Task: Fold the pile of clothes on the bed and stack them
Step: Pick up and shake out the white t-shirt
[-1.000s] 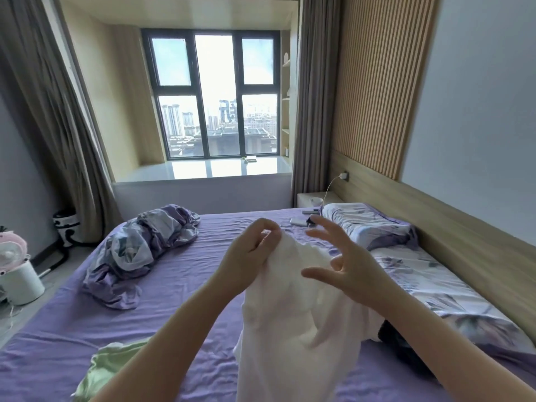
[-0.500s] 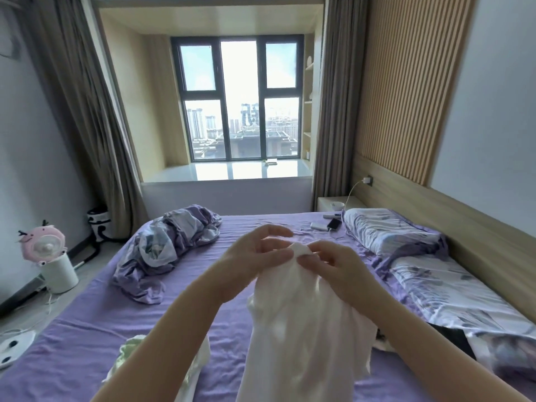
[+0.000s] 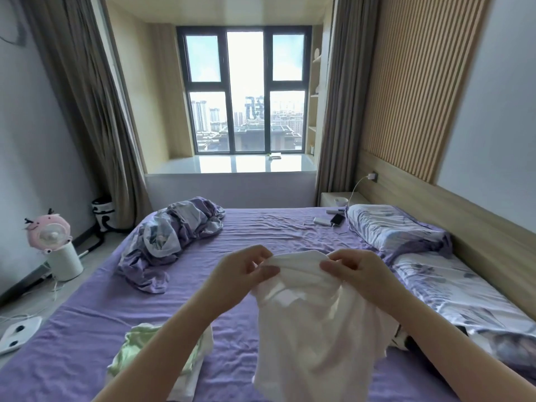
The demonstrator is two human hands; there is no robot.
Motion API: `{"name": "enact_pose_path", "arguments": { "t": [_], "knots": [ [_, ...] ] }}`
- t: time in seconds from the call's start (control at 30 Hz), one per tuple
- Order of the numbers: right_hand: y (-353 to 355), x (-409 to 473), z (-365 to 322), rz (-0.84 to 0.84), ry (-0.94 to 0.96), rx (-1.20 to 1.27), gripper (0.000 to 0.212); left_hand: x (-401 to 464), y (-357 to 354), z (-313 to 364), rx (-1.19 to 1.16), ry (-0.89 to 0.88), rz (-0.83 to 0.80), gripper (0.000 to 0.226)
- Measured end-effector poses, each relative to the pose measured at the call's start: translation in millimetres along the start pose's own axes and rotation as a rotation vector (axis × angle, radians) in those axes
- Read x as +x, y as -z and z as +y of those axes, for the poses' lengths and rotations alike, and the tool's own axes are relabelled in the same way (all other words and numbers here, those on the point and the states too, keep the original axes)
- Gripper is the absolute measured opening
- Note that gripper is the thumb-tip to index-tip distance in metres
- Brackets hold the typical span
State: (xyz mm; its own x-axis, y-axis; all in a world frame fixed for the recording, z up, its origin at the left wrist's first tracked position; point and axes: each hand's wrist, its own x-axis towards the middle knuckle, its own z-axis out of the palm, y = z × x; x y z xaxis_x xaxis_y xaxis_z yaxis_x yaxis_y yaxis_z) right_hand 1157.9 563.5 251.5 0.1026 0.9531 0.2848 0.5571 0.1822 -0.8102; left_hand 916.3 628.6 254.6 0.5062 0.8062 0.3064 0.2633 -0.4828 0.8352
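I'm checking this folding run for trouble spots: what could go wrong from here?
Both the left hand and right hand only pinch the white garment at its bunched top edge, so it may slip or fold crooked. Its hanging hem could drag over the green-and-white clothes lying beneath the left arm and disturb them.

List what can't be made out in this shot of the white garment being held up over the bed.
Head view only:
- White garment: which kind it is; bunched between left hand and right hand, hem cut off by the bottom edge.
- Green garment: partly behind the left forearm.
- Dark clothes: mostly behind the white garment and right forearm.
- Phone: too small to read.
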Motion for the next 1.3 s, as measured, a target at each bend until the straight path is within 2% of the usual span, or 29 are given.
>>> {"name": "enact_pose_path", "arguments": {
  "t": [0.1, 0.17, 0.2, 0.27, 0.33, 0.4, 0.43, 0.47, 0.57, 0.63, 0.73, 0.77, 0.87, 0.97, 1.0, 1.1, 1.2, 1.3],
  "knots": [
    [4.4, 0.6, 4.4, -0.039, -0.022, 0.015, 0.006, 2.2, 3.3, 0.6, 0.432, -0.159, 0.179, 0.027],
    [6.1, 0.5, 4.8, -0.041, -0.012, -0.029, 0.010, 6.2, 4.4, -0.8, 0.769, -0.371, 0.313, 0.028],
    [6.1, 0.9, 4.3, -0.027, 0.003, -0.052, 0.010, 8.5, 4.6, -2.7, 0.831, -0.475, 0.330, 0.026],
    [5.0, 1.6, 3.0, 0.015, 0.030, -0.103, 0.010, 12.1, 6.0, -7.4, 0.714, -0.536, 0.298, 0.024],
    [2.4, 1.8, 0.4, 0.031, 0.043, -0.088, 0.011, 12.7, 9.3, -0.6, 0.290, -0.382, 0.258, 0.027],
    [-1.2, 0.8, -5.2, -0.020, 0.054, -0.002, 0.013, 10.6, 5.7, 9.0, -0.165, -0.171, 0.105, 0.026],
    [-2.7, 0.7, -8.5, -0.051, 0.070, 0.024, 0.016, 11.3, 2.9, 12.8, -0.246, -0.113, 0.020, 0.019],
    [-4.2, 1.0, -11.2, -0.078, 0.097, 0.027, 0.019, 13.0, -1.4, 14.6, -0.220, -0.098, -0.055, 0.019],
    [-7.7, 3.0, -21.7, -0.120, 0.168, -0.039, 0.022, 16.6, -22.6, 17.5, -0.134, -0.033, -0.298, 0.052],
    [-5.7, 3.9, -26.8, -0.092, 0.154, -0.039, 0.018, 20.5, -34.0, 22.1, -0.073, 0.019, -0.329, 0.053],
    [17.4, 3.2, -23.3, -0.097, 0.111, -0.146, 0.016, 27.6, -34.6, 20.2, 0.124, 0.022, -0.230, 0.019],
    [29.5, 1.7, -19.0, -0.150, 0.088, -0.271, 0.027, 28.5, -29.1, 19.0, 0.186, 0.021, -0.183, 0.011],
    [63.8, -5.8, 0.5, -0.307, -0.010, -0.608, 0.057, 31.8, -5.5, 5.7, 0.162, 0.026, -0.017, 0.016],
    [86.7, -13.5, 23.4, -0.274, -0.081, -0.666, 0.060, 31.2, 16.3, -2.8, 0.047, 0.042, 0.162, 0.006],
    [91.4, -14.4, 29.2, -0.261, -0.086, -0.667, 0.057, 30.9, 22.0, -6.4, 0.023, 0.033, 0.203, 0.011],
    [97.6, -17.7, 34.6, -0.217, -0.067, -0.516, 0.068, 30.2, 36.4, -15.5, -0.010, 0.054, 0.326, 0.016],
    [97.4, -17.6, 29.1, -0.089, -0.081, -0.259, 0.049, 28.7, 47.4, -32.0, -0.131, 0.154, 0.366, 0.008],
    [96.6, -15.2, 23.8, -0.008, -0.096, -0.017, 0.042, 24.6, 56.9, -39.1, -0.278, 0.161, 0.384, 0.014]
  ]
}}
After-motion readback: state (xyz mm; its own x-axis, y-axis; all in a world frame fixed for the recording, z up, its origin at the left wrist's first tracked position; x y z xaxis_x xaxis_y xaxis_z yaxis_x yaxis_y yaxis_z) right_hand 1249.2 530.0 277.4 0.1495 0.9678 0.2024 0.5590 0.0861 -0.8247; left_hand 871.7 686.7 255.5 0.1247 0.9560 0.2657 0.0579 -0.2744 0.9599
